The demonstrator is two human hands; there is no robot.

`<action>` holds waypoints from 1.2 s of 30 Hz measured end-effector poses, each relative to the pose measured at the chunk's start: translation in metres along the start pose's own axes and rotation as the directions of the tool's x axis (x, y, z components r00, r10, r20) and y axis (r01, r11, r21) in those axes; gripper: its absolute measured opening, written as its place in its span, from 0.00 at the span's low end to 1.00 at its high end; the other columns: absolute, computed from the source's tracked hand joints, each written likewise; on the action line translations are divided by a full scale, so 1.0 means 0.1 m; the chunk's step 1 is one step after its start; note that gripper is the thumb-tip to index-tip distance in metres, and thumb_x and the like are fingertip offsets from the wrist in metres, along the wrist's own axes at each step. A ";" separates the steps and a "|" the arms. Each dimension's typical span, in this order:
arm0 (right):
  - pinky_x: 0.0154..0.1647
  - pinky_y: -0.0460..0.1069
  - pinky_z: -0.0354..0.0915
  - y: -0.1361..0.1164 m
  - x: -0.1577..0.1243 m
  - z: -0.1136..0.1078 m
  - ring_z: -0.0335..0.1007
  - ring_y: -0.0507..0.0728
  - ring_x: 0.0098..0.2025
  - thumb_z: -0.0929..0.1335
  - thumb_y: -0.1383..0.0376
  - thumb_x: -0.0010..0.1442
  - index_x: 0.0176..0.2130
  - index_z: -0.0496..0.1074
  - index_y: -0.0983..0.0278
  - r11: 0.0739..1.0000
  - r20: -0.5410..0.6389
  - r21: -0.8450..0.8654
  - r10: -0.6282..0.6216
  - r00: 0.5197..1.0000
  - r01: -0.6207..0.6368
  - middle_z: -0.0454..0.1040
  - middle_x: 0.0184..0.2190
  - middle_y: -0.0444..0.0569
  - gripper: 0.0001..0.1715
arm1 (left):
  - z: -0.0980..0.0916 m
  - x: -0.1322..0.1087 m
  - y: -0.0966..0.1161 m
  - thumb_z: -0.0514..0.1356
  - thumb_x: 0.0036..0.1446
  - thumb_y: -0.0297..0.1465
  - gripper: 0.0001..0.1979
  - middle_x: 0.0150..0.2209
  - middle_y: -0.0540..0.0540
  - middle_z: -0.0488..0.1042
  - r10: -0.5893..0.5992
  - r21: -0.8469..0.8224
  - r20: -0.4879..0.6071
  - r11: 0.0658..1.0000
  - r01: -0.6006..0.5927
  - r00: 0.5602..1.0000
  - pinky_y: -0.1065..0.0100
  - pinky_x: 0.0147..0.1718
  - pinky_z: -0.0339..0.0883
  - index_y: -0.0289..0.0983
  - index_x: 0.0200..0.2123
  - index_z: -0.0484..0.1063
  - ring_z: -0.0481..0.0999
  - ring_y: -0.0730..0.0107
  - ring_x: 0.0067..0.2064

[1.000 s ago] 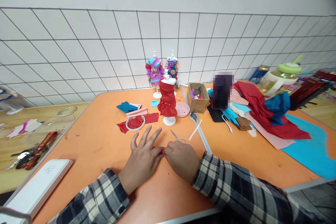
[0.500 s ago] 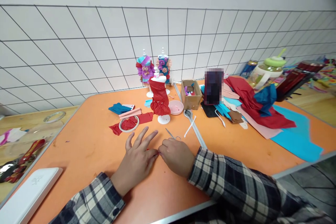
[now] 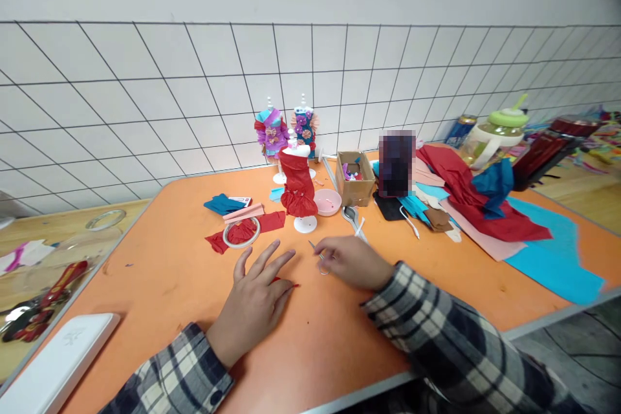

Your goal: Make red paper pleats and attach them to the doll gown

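My left hand [image 3: 256,305] rests on the orange table [image 3: 160,284] with three fingers spread. Its thumb and index finger press a small red paper scrap [image 3: 295,285], mostly hidden under them. My right hand [image 3: 353,262] has its fingers closed around a small pair of scissors [image 3: 324,270]; the blade tip points away and one loop shows below the fingers. Beyond both hands, a mini dress form in a red dress [image 3: 297,184] stands on a white base. Left of it, a clear ring [image 3: 226,240] lies over red crepe paper [image 3: 272,220].
A pink dish [image 3: 328,202], a spoon [image 3: 351,215], a cardboard box [image 3: 356,182] and a blurred-out phone [image 3: 396,165] stand behind my right hand. Coloured paper sheets [image 3: 548,265] cover the right side. Two dressed forms [image 3: 272,136] stand at the back; a white power bank [image 3: 63,362] lies front left.
My right hand has left the red scrap and moved right onto the scissors, which have turned slightly. My left hand stays in place. The view has shifted a little.
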State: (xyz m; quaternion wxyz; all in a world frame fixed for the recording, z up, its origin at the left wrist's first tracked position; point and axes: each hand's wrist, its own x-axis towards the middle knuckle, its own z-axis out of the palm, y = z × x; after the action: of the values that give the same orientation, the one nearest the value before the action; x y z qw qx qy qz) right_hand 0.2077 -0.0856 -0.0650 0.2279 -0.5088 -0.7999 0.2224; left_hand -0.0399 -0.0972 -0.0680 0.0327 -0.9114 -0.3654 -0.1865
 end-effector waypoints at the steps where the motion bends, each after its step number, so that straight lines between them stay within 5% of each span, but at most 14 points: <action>1: 0.35 0.45 0.61 0.14 -0.02 -0.16 0.72 0.51 0.33 0.67 0.64 0.61 0.41 0.75 0.62 0.997 -0.068 -0.019 0.073 0.995 -0.075 0.77 0.31 0.44 0.09 | 0.00 0.00 -0.01 0.56 0.60 0.30 0.12 0.56 0.50 0.73 -0.005 -0.021 0.010 1.000 0.005 1.000 0.39 0.59 0.47 0.46 0.32 0.79 0.63 0.48 0.62; 4: 0.41 0.48 0.62 0.59 -0.09 -0.50 0.72 0.54 0.38 0.68 0.64 0.59 0.38 0.76 0.63 0.985 -0.137 -0.120 0.104 0.985 -0.121 0.77 0.34 0.47 0.08 | 0.03 -0.01 -0.02 0.56 0.59 0.28 0.11 0.53 0.48 0.75 -0.004 -0.120 0.052 0.993 0.010 0.999 0.46 0.56 0.59 0.44 0.33 0.79 0.66 0.52 0.60; 8: 0.46 0.48 0.61 0.87 -0.15 -0.53 0.70 0.56 0.44 0.66 0.65 0.60 0.39 0.77 0.63 0.966 -0.049 -0.237 0.094 0.994 -0.103 0.77 0.38 0.49 0.10 | 0.08 -0.01 -0.02 0.57 0.57 0.27 0.09 0.49 0.46 0.77 -0.023 -0.292 0.069 0.955 0.042 0.997 0.54 0.52 0.68 0.41 0.32 0.77 0.70 0.58 0.56; 22: 0.41 0.48 0.60 0.62 -0.05 -0.25 0.69 0.56 0.40 0.61 0.73 0.63 0.39 0.70 0.66 0.851 0.059 -0.510 0.179 0.982 -0.125 0.72 0.39 0.54 0.10 | 0.13 0.00 -0.05 0.56 0.56 0.26 0.06 0.39 0.44 0.81 -0.089 -0.503 0.023 0.860 0.089 0.996 0.60 0.47 0.73 0.40 0.31 0.73 0.78 0.63 0.49; 25: 0.43 0.49 0.62 0.65 -0.09 -0.27 0.68 0.55 0.40 0.61 0.71 0.62 0.38 0.71 0.66 0.929 -0.026 -0.338 0.152 0.988 -0.152 0.71 0.38 0.52 0.09 | 0.16 -0.02 -0.07 0.56 0.56 0.27 0.06 0.41 0.44 0.81 -0.178 -0.566 0.104 0.798 0.205 0.979 0.63 0.46 0.73 0.39 0.31 0.73 0.78 0.62 0.50; 29: 0.50 0.52 0.63 0.65 -0.12 -0.37 0.68 0.57 0.47 0.65 0.66 0.57 0.32 0.75 0.65 0.985 -0.213 0.093 0.159 0.964 -0.142 0.72 0.42 0.53 0.09 | 0.16 -0.01 -0.09 0.57 0.55 0.29 0.06 0.38 0.45 0.82 -0.341 -0.653 0.237 0.637 0.409 0.910 0.65 0.42 0.74 0.38 0.31 0.74 0.81 0.64 0.43; 31: 0.45 0.53 0.65 0.57 -0.12 -0.36 0.68 0.58 0.46 0.64 0.61 0.59 0.33 0.77 0.65 0.937 -0.200 0.326 0.200 0.959 -0.127 0.72 0.45 0.55 0.15 | 0.14 0.01 -0.08 0.57 0.54 0.29 0.06 0.35 0.46 0.82 -0.397 -0.669 0.260 0.584 0.461 0.880 0.66 0.39 0.74 0.38 0.31 0.74 0.81 0.65 0.38; 36: 0.31 0.48 0.67 0.09 -0.11 -0.04 0.70 0.55 0.38 0.67 0.51 0.56 0.37 0.76 0.66 0.643 0.022 0.756 0.167 0.986 -0.126 0.72 0.48 0.56 0.21 | 0.13 0.06 -0.04 0.57 0.52 0.29 0.06 0.30 0.47 0.81 -0.467 -0.678 0.244 0.544 0.494 0.850 0.69 0.34 0.72 0.36 0.28 0.74 0.79 0.68 0.32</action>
State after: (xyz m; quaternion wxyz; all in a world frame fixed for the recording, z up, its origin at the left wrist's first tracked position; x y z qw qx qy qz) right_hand 0.2201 -0.0915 -0.0686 0.4192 -0.4367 -0.5856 0.5391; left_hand -0.0348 -0.0883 -0.0781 -0.3851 -0.7167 -0.4980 -0.3001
